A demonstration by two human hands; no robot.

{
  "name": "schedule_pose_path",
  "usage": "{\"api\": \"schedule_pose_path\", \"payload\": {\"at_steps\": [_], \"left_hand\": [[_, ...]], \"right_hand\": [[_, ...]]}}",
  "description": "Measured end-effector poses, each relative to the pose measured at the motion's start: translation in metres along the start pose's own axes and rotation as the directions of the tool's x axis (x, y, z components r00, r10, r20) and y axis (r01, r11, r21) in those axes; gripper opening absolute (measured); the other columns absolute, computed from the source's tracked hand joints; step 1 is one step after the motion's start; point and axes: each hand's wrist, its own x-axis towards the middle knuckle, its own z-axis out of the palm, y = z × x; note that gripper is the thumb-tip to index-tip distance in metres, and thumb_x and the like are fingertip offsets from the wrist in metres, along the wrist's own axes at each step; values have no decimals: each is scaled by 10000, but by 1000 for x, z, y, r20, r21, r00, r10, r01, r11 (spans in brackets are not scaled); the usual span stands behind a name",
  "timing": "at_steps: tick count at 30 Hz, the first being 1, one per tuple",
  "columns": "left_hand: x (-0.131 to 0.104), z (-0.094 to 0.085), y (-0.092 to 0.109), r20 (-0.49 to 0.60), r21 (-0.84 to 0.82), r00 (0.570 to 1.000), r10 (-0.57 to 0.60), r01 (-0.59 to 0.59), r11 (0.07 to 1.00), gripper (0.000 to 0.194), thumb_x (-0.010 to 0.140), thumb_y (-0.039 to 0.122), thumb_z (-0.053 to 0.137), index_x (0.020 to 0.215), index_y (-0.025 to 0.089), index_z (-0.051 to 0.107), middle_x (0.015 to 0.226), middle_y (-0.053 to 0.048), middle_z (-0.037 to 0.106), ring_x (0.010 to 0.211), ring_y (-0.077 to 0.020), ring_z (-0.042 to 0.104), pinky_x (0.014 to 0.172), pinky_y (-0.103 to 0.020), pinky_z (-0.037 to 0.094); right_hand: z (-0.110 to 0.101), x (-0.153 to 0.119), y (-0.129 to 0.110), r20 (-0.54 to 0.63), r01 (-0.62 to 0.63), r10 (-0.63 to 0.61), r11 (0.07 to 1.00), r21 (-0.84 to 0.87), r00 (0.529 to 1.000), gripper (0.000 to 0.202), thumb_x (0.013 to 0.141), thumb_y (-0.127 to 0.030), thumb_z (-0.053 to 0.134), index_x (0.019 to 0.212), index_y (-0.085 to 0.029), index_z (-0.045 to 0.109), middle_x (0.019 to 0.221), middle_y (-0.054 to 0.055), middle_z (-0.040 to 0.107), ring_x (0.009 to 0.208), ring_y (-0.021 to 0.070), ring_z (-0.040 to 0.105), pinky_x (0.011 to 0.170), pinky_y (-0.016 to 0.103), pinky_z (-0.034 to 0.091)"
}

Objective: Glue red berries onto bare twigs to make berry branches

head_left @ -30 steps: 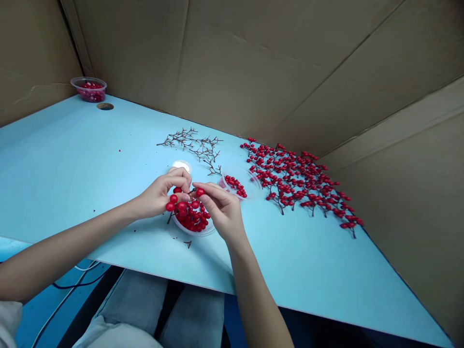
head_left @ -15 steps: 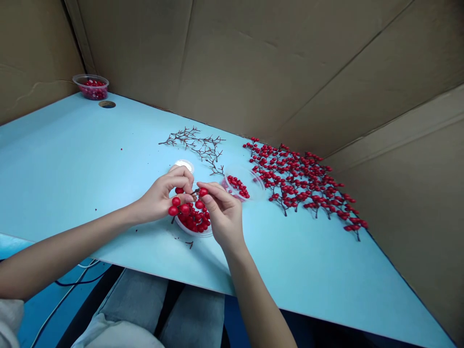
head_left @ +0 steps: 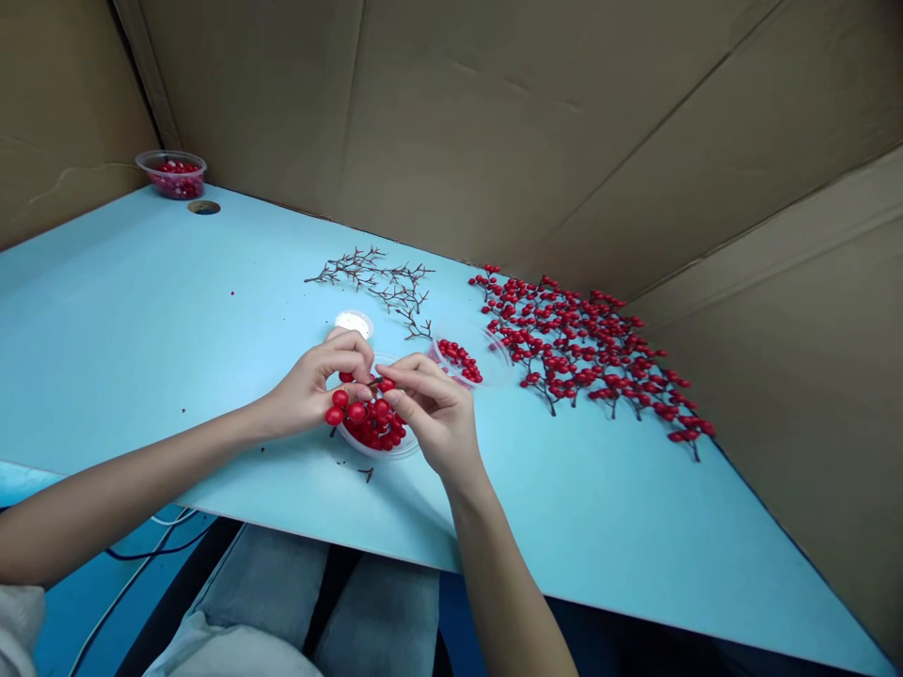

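Observation:
My left hand is closed on an artificial berry sprig, whose round red berries hang below its fingers. Close beside it, my right hand pinches a red berry at the tip of a dark twig of that sprig, between thumb and forefinger. Directly under both hands stands a clear plastic bowl, partly hidden by them. Loose red berries fill much of it. A small twig scrap lies in front of the bowl.
Bare brown branches lie behind my hands, near a small white round dish. A second clear tub holds smaller berries. Many berry-laden sprigs spread to the right. Another berry tub stands far left beside a table hole.
My right fingers have moved slightly down and left, with the pinched berry closer to my left hand. The whole view has shifted a little.

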Motion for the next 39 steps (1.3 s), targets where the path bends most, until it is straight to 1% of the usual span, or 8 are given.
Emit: {"api": "schedule_pose_path", "payload": {"at_steps": [7, 16, 27, 30, 32, 33, 36, 39], "left_hand": [[0, -1, -1, 36, 20, 999, 6, -7, 1000, 180, 763, 191, 495, 589, 175, 449, 732, -7, 460, 784, -149, 394, 705, -286, 341], [-1, 0, -1, 74, 11, 997, -16, 15, 1000, 178, 754, 182, 500, 584, 172, 449, 730, -6, 465, 782, -148, 400, 712, -288, 342], [0, 0, 0, 87, 34, 994, -70, 67, 997, 197, 749, 187, 496, 560, 169, 443, 734, -8, 465, 774, -144, 400, 716, -289, 340], [2, -1, -1, 36, 25, 996, -80, 79, 997, 190, 751, 200, 495, 571, 172, 443, 721, -9, 465, 773, -148, 407, 714, -294, 345], [3, -3, -2, -35, 13, 995, -94, 94, 995, 182, 744, 195, 503, 575, 172, 439, 704, -7, 459, 760, -149, 416, 707, -302, 349], [4, -4, -3, -74, 17, 991, -107, 109, 994, 180, 739, 187, 506, 573, 170, 437, 701, -7, 458, 753, -149, 421, 705, -307, 351], [6, -9, -5, -157, 90, 978, -138, 154, 984, 174, 727, 170, 515, 568, 166, 444, 706, -10, 462, 758, -154, 428, 707, -324, 358], [7, -11, -5, -185, 208, 976, -116, 154, 966, 157, 726, 180, 528, 582, 167, 468, 699, -10, 464, 762, -158, 420, 689, -314, 366]], "right_hand": [[-6, 2, 3, 75, -173, 161, 961, 214, 984, 145, 667, -174, 640, 758, -282, 672, 723, -14, 587, 693, 109, 544, 680, 288, 461], [-7, 3, 2, 171, -303, 265, 917, 258, 949, 92, 655, -229, 657, 741, -257, 673, 718, -8, 567, 700, 112, 535, 711, 291, 439], [-6, 3, 4, 180, -319, 278, 910, 266, 944, 91, 660, -204, 645, 735, -250, 667, 709, -18, 566, 683, 103, 524, 680, 269, 427], [-10, 4, 4, 149, -238, 223, 967, 91, 963, 157, 743, -228, 553, 866, -248, 650, 756, 1, 569, 703, 112, 526, 658, 268, 432], [-14, 6, 5, 38, -144, 153, 975, -170, 987, 210, 793, -240, 479, 943, -229, 624, 797, 26, 567, 743, 132, 525, 670, 287, 432], [-16, 7, 5, -18, -106, 105, 939, -328, 994, 220, 806, -236, 455, 948, -212, 622, 810, 40, 564, 768, 145, 522, 691, 303, 429], [-20, 8, 11, -43, -60, 43, 694, -717, 998, 182, 790, -204, 474, 823, -171, 650, 854, 81, 550, 852, 194, 496, 761, 356, 410], [-20, 6, 18, 50, -50, 197, 471, -881, 979, 129, 744, -170, 529, 725, -168, 657, 950, 107, 524, 943, 249, 460, 766, 383, 413]]}}
